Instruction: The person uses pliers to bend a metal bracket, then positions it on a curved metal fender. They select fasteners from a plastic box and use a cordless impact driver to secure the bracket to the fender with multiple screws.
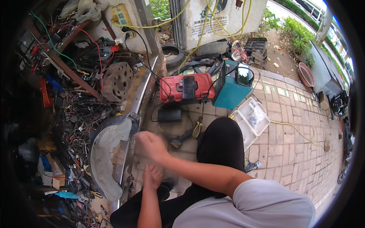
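My right hand (pixel 151 144) reaches across to the left and is smeared by motion, so its fingers and anything in them cannot be made out. Right beside it lies a curved grey shell with a dark rim (pixel 102 159), like a scooter seat base; whether the hand touches it is unclear. Lower down, my left hand (pixel 153 177) is above the ground by my dark shoe (pixel 166 186). Its fingers look stretched out, with nothing seen in them. Ahead of both hands are yellow-handled pliers (pixel 197 129) and a cable with a dark connector (pixel 176 143).
A heap of wires and parts (pixel 76 129) fills the left side behind a metal sill (pixel 141 89). Ahead stand a red toolbox (pixel 167 83), a teal box (pixel 232 93) and a black power brick (pixel 169 115). A white divided tray (pixel 251 110) lies right of my knee.
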Available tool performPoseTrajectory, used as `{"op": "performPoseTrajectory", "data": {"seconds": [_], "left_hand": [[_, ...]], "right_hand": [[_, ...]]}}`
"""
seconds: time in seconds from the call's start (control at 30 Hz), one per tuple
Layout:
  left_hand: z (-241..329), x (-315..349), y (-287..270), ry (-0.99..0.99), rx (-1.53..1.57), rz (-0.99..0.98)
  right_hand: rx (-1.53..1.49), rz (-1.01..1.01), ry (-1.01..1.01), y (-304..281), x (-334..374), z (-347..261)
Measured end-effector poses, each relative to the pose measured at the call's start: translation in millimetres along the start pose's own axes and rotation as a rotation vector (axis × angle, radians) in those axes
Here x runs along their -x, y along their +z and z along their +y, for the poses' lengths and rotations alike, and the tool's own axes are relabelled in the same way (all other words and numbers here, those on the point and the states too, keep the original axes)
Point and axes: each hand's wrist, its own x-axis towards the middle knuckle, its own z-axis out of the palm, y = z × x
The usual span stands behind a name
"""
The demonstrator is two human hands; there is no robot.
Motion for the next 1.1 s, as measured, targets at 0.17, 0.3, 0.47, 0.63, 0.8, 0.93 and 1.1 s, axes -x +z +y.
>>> {"op": "performPoseTrajectory", "data": {"seconds": [0.17,0.3,0.47,0.63,0.8,0.93,1.1], "left_hand": [[62,35,38,0.387,0.043,-0.236],[113,89,35,0.532,-0.204,0.023],[115,120,19,0.858,-0.613,0.174],[124,145,14,0.751,-0.595,0.214],[130,135,3,0.600,-0.894,0.316],[116,110,9,0.879,-1.072,0.110],[113,113,25,0.498,-1.263,0.073]], "right_hand": [[0.844,-0.101,0.534,-28,71,23],[1.178,-0.699,0.383,-27,85,8],[0.920,-0.568,-0.178,-29,76,-112],[0.827,-0.151,-0.451,-122,46,-199],[0.517,0.574,-0.097,-233,2,-151],[0.954,0.341,0.337,-294,-8,-20],[1.324,0.002,0.409,-311,8,119]]}}
